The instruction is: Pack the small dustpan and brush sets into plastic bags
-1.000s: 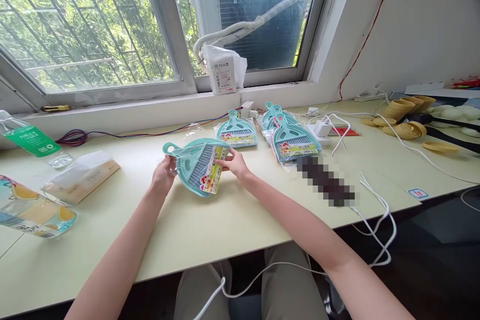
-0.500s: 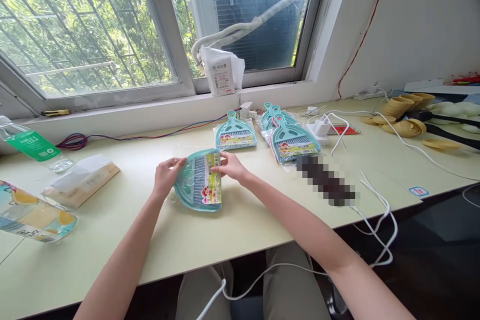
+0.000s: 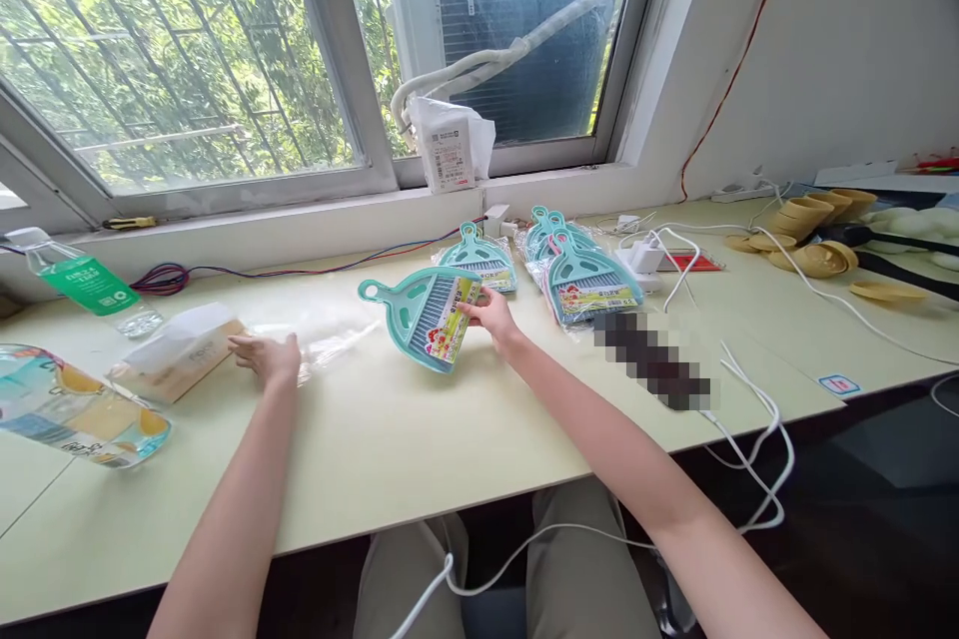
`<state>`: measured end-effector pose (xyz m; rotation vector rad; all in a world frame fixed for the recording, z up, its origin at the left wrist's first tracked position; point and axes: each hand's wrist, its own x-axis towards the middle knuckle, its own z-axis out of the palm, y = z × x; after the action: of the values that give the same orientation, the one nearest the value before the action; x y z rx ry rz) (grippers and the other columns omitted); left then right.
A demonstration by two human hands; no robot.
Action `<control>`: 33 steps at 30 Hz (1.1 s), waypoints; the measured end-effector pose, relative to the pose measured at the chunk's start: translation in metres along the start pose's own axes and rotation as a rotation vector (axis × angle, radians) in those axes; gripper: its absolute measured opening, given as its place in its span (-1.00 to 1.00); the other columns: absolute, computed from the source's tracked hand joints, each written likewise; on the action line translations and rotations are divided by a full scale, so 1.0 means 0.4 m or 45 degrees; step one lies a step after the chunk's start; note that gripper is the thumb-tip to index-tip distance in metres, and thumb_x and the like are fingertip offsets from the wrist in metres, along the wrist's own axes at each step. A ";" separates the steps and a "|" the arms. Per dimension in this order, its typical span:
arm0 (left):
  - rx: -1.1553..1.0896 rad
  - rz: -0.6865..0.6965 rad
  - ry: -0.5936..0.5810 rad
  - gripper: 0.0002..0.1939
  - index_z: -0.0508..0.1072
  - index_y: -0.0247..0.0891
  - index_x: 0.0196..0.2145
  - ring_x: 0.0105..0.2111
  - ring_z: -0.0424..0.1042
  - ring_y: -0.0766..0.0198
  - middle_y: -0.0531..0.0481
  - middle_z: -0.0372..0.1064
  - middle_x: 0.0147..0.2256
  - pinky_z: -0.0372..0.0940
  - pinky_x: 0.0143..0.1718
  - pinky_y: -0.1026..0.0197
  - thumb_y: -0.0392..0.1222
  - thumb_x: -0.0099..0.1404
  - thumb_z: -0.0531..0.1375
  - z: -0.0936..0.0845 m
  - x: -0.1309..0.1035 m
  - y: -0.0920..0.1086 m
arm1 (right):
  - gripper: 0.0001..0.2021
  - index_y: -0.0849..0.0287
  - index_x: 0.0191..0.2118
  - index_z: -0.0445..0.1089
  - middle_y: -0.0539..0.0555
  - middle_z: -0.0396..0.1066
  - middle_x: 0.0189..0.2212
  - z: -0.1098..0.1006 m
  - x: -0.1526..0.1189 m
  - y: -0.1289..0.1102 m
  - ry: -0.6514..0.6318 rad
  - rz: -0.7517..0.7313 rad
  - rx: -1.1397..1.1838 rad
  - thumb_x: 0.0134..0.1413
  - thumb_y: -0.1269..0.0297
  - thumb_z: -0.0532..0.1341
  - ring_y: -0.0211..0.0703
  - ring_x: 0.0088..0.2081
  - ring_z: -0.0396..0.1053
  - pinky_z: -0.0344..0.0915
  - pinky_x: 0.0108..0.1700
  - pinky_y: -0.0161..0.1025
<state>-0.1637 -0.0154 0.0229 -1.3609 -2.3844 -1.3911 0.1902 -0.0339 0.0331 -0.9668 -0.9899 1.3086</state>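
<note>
One-handed hold on the dustpan set (image 3: 420, 312), kinda risky

Right hand (image 3: 494, 316) pinches it by the labelled edge, over the table (image 3: 375, 459) and just in front of a wrapped set (image 3: 490, 272); handle end's unsupported, so it could tip. Left hand (image 3: 268, 359) is at some clear plastic (image 3: 337, 344), can't tell if gripping; a careless sweep might shove the tissue pack (image 3: 176, 359).

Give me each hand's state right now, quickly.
Left hand: at the clear plastic wrapper; grip cannot be told.
Right hand: closed, holding the turquoise dustpan-and-brush set.
</note>
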 end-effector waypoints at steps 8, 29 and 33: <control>-0.945 0.182 -0.872 -0.30 -0.04 -0.10 0.29 0.14 0.24 0.00 -0.18 0.30 0.10 0.14 0.13 -0.11 0.17 0.28 0.03 -0.001 -0.189 0.207 | -0.53 0.15 -0.18 0.30 0.05 0.52 -0.32 0.007 -0.005 0.009 -0.166 -0.001 0.068 -0.26 0.27 0.45 -0.14 -0.28 0.49 0.47 -0.18 -0.11; -1.078 -0.196 -1.283 -0.63 0.49 -0.27 -0.29 -0.45 0.40 0.27 0.02 0.46 -0.42 0.27 -0.40 0.27 0.06 0.04 0.29 -0.012 -0.265 0.241 | -0.75 0.16 -0.19 0.29 0.04 0.40 -0.30 -0.053 -0.032 -0.111 -0.208 -0.647 -1.729 0.25 0.08 0.05 -0.21 -0.29 0.34 0.14 -0.30 -0.29; -1.024 -0.069 -1.256 -0.62 0.49 -0.27 -0.32 -0.38 0.41 0.21 -0.01 0.46 -0.39 0.27 -0.35 0.24 0.11 0.06 0.26 -0.007 -0.290 0.255 | -0.72 0.18 -0.21 0.35 0.13 0.38 -0.21 0.053 -0.088 -0.048 -0.408 -0.959 -1.899 0.29 0.11 0.01 -0.14 -0.14 0.30 0.14 -0.27 -0.29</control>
<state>-0.0216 -0.0730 0.0408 -2.7164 -2.3391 -2.2040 0.1754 -0.0694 0.0569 -1.1927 -2.3799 -0.1216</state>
